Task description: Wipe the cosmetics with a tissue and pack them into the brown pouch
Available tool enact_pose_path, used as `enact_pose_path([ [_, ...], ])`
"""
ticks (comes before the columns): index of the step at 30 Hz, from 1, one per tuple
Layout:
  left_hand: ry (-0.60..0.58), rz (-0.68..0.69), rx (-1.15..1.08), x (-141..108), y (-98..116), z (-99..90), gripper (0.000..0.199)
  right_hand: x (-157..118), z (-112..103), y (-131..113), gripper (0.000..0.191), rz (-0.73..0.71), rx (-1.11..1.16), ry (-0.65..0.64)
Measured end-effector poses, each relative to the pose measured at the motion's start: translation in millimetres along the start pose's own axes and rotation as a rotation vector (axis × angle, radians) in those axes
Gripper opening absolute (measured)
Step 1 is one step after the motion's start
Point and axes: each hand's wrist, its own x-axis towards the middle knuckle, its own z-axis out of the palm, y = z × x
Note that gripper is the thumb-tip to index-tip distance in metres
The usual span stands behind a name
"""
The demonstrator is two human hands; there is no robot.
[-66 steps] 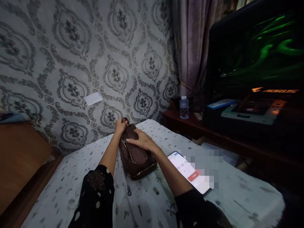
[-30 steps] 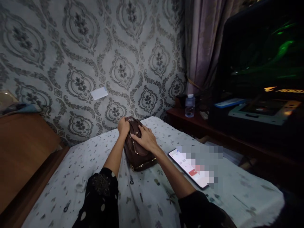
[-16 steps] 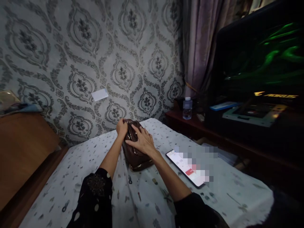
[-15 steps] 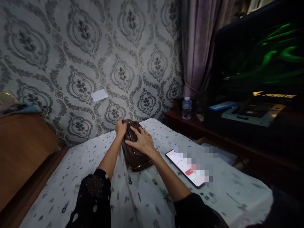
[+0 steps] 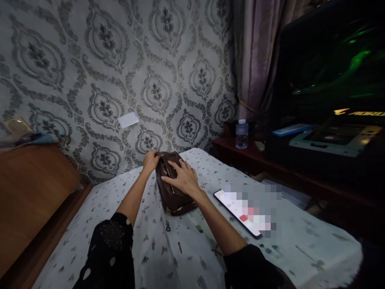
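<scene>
A brown bag (image 5: 176, 200) with shiny zippers lies on the white patterned cloth (image 5: 156, 257). At the bag's far left corner, my left hand (image 5: 150, 161) has its fingers closed on the edge; the fingertips are partly hidden. My right hand (image 5: 184, 177) rests across the top of the bag, fingers spread, with the thumb pointing left. A dark gap shows along the bag's upper left side, near the left hand. To the right of the bag lies a phone (image 5: 237, 212) with a lit screen, partly covered by blurred blocks.
A plastic bottle (image 5: 241, 134) stands on a dark red table (image 5: 228, 146) at the back right. Beyond it are a computer case (image 5: 325, 80) with green light and a blue box (image 5: 291, 129). A wooden board (image 5: 36, 196) is at the left; white paper (image 5: 128, 119) is on the wall.
My left hand has shifted slightly left at the bag's corner, and the gap beside it looks wider. My right hand stays on the bag. The whole view has shifted a little.
</scene>
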Motion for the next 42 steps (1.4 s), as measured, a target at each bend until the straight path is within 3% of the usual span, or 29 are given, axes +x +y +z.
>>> enact_pose_path([
  [13,0.019,0.027,0.052,-16.5,22.6,-7.2,0.021,0.7,1.4,2.4,0.081,-0.017,-0.005,0.022],
  [19,-0.030,0.105,0.036,-0.1,45.0,6.7,0.027,-1.4,-0.1,3.6,0.079,-0.039,0.009,0.020],
  [23,-0.125,0.139,-0.002,11.8,55.7,18.9,0.019,-0.8,-3.4,6.3,0.076,-0.037,0.044,0.031],
  [28,-0.120,0.102,-0.028,17.0,54.9,22.1,0.020,17.2,-8.2,14.1,0.077,0.008,0.105,0.049],
  [31,-0.099,0.064,-0.040,18.2,53.3,23.8,0.022,37.3,-8.8,23.2,0.083,0.016,0.149,-0.015],
  [35,-0.072,0.000,-0.058,20.5,52.9,28.1,0.025,56.5,-6.8,34.9,0.067,-0.107,0.386,-0.165],
  [37,-0.053,-0.029,-0.068,21.5,53.4,29.9,0.027,59.2,-5.7,37.2,0.058,-0.145,0.437,-0.182],
  [42,-0.018,-0.044,-0.108,20.8,54.0,32.3,0.024,56.0,-4.6,35.7,0.062,-0.147,0.287,-0.132],
])
